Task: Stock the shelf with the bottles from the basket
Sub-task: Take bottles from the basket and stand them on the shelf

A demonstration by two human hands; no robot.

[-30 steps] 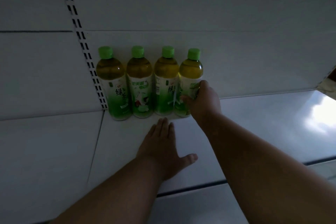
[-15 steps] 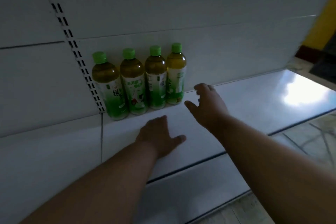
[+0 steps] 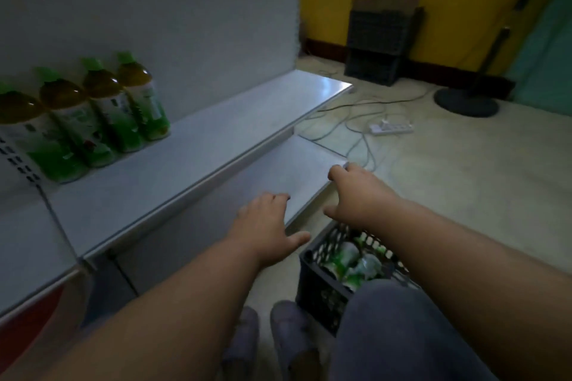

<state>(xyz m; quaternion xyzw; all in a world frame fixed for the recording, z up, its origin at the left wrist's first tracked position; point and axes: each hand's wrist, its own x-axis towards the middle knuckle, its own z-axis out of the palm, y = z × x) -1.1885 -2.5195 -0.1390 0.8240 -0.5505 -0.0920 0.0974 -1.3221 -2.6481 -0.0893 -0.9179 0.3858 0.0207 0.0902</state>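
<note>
Several green-capped tea bottles [image 3: 102, 120] stand in a row at the back left of the white shelf [image 3: 198, 161]. A dark plastic basket [image 3: 322, 284] sits on the floor at the lower right with more bottles [image 3: 353, 263] lying inside it. My left hand [image 3: 266, 226] hovers with fingers apart and nothing in it, off the shelf's front edge, just left of the basket. My right hand [image 3: 359, 192] is also empty and spread, above the basket's far rim. My right forearm hides part of the basket.
A lower shelf board [image 3: 297, 170] juts out below the upper one. On the floor lie cables and a white power strip [image 3: 391, 127], a fan base [image 3: 465, 102] and a dark crate [image 3: 377, 49] against the yellow wall. My feet [image 3: 269, 337] stand beside the basket.
My right hand let go of the rightmost bottle on the shelf. Both hands pulled back off the shelf and moved right toward the basket as my view swung down and right.
</note>
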